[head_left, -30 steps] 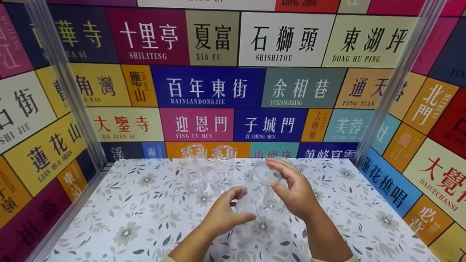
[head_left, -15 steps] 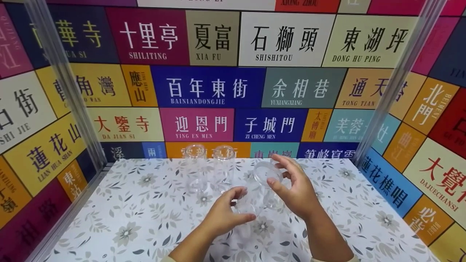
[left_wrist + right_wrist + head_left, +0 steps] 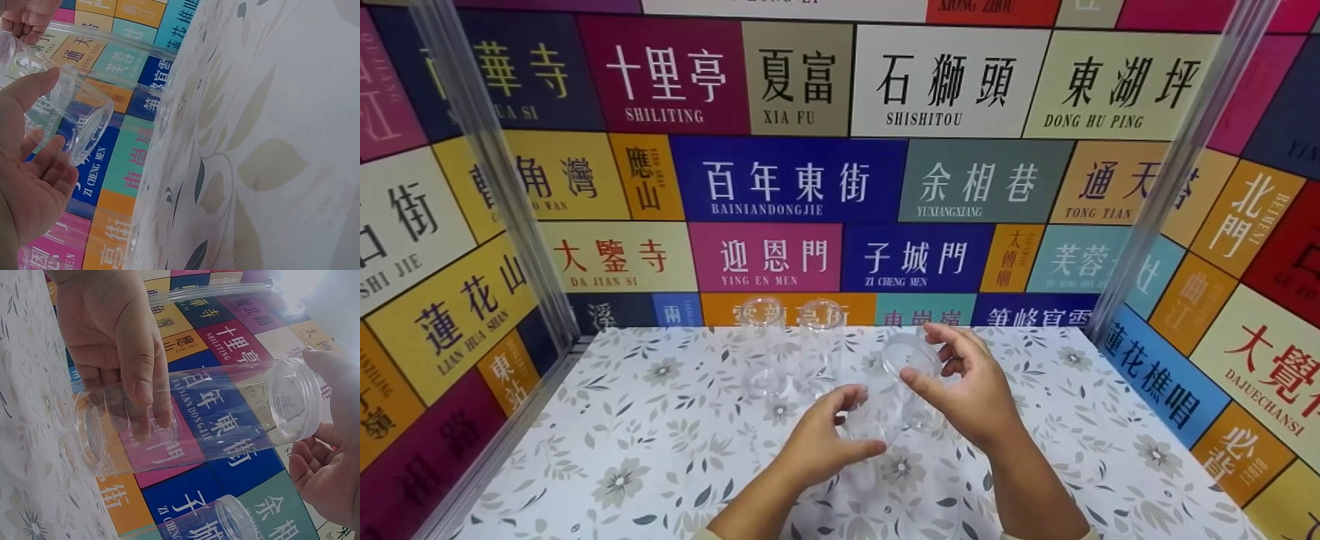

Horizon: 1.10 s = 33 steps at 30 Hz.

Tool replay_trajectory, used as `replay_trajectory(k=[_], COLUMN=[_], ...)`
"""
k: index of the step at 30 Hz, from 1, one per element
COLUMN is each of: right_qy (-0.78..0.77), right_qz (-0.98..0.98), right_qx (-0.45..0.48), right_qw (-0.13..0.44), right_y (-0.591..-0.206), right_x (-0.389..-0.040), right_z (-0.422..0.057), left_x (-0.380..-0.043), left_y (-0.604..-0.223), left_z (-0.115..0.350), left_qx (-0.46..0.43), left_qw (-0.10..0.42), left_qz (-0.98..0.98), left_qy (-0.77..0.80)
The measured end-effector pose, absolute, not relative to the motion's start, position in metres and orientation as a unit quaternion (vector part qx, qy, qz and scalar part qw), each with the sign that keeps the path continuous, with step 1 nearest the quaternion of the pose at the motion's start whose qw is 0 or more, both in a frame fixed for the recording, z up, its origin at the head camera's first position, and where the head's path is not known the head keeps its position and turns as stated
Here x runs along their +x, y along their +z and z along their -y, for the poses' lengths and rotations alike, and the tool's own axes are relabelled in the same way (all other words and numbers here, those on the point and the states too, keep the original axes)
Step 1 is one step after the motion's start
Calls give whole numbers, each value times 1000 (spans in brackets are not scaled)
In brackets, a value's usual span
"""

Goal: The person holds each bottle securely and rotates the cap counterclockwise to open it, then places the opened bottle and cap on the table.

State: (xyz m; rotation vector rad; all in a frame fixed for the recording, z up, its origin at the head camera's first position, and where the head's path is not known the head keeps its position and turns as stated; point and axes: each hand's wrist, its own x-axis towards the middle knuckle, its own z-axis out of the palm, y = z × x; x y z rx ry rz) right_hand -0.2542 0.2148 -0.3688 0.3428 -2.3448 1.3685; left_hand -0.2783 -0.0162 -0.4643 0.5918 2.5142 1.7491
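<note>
A clear plastic jar (image 3: 208, 422) is held above the table, slightly tilted. My left hand (image 3: 829, 442) grips its lower body, thumb on one side and fingers round the other; in the left wrist view the jar's base (image 3: 93, 132) sticks out past the fingers. At the jar's top end is a clear round lid (image 3: 911, 358) with a ridged edge. My right hand (image 3: 967, 390) holds the lid's edge between thumb and curled fingers. Whether the lid sits fully down on the jar is hard to tell through the clear plastic.
Two more clear jars, one (image 3: 763, 349) beside another (image 3: 821, 349), stand upright at the back left. Another clear jar (image 3: 919, 416) stands behind the held one, mostly hidden. A flower-patterned white cloth (image 3: 622, 480) covers the table; sign-printed walls (image 3: 787, 180) enclose it.
My right fingers lifted off the far side of the lid, and the hand turned. The thumb has moved left along the lid's near edge. The left hand and jar stayed almost still.
</note>
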Motion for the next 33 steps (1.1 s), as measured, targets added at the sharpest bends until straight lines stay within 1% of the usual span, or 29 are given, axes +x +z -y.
replay_trajectory(k=[7,16,21,27,33], right_qy=[514,499,505,510,500], right_qz=[825,825,820,820,822], right_qx=[135,181,199,201,204], right_qw=[194,193,182,166,181], right_y=[-369,-371,-371,-369,-371], right_x=[-255,-252,-249,-248,-249], right_z=[-215,-216,-216,-216,-216], left_x=[-278,-280,-279,-279,-279], left_y=[-462,-462,-462,-462,-460], left_z=[17,17,18,18,18], left_qx=[188,187,199,193,183], left_qw=[11,11,10,11,11], left_qz=[-809,-811,-807,-808,-809], left_qy=[557,554,557,557,558])
